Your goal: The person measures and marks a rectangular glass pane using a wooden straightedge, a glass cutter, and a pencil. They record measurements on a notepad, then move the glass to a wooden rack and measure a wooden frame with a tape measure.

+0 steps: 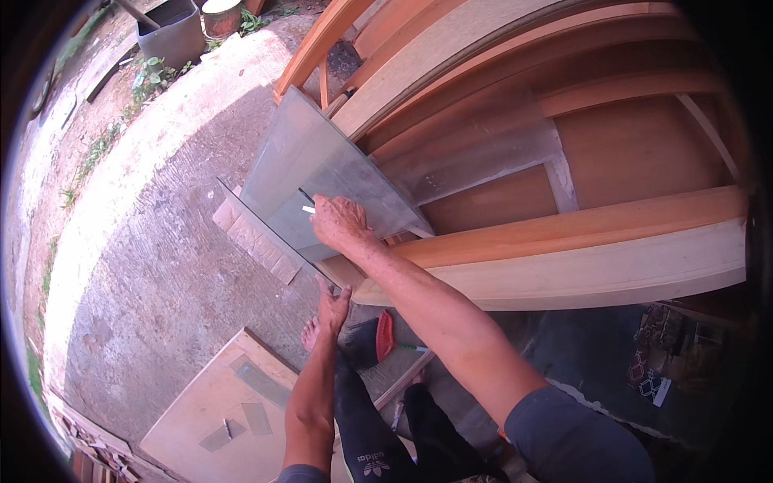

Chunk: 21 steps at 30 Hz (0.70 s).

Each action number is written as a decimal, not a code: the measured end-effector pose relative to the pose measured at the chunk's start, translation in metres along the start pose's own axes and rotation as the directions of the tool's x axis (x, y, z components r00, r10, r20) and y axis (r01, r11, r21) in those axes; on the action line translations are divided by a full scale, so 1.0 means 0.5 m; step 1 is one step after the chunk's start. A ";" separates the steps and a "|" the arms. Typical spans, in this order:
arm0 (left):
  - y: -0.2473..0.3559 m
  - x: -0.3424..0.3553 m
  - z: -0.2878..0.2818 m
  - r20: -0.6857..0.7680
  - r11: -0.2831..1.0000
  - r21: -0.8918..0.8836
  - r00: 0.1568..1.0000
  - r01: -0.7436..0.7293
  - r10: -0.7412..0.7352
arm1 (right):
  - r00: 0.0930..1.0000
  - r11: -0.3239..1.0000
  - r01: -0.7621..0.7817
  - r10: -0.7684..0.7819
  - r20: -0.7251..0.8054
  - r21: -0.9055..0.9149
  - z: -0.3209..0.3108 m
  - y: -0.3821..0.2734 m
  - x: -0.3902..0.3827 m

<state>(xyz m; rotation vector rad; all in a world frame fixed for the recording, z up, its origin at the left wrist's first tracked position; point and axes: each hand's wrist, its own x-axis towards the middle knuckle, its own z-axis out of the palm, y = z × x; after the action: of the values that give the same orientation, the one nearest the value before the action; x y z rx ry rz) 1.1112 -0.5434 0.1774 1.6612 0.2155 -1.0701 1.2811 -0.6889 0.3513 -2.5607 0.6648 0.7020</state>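
Note:
A clear glass pane [310, 153] leans over the near-left end of a wooden frame. At its lower corner my left hand [332, 307] grips the edge, thumb and fingers either side. My right hand [340, 221] is closed over the pane's face. From its fingers stick out a thin dark rod [306, 196] and a short white piece [309, 209]; whether they are one pen-like tool I cannot tell. Along the pane's left side runs a thin dark edge [266, 229], with a piece of cardboard [256, 245] beneath it.
The large wooden frame [580, 233] fills the right, with another clear sheet [483, 149] across it. Below left lies a wooden board [201, 386] with glass strips [256, 419]. A red-and-black broom head [378, 338] is by my legs. A grey bucket [173, 36] stands far left.

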 end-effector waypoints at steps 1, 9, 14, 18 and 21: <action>0.003 0.001 0.001 0.012 1.000 -0.008 1.000 -0.009 0.009 | 0.999 1.000 -0.002 0.001 -0.047 -0.019 -0.002 0.002 -0.002; 0.018 0.008 0.012 -0.026 0.999 0.035 1.000 0.006 -0.005 | 0.951 0.992 0.122 -0.125 -0.283 -0.029 0.004 0.021 -0.017; -0.004 0.042 0.025 0.001 0.988 0.086 0.992 -0.128 0.128 | 0.926 0.978 0.193 -0.155 -0.344 0.081 -0.002 0.011 -0.067; -0.014 0.068 0.044 0.027 0.972 0.108 0.978 -0.210 0.208 | 0.888 0.934 0.315 -0.227 -0.401 0.168 0.013 0.015 -0.157; 0.004 0.062 0.061 -0.057 0.956 0.283 0.994 -0.075 0.095 | 0.927 0.916 0.307 -0.227 -0.297 0.258 0.032 0.033 -0.247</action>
<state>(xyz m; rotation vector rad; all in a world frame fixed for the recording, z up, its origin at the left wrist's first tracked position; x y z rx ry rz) 1.1141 -0.5811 0.1564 1.9462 0.0366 -1.0128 1.1726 -0.6529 0.4031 -2.4089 0.4407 0.1546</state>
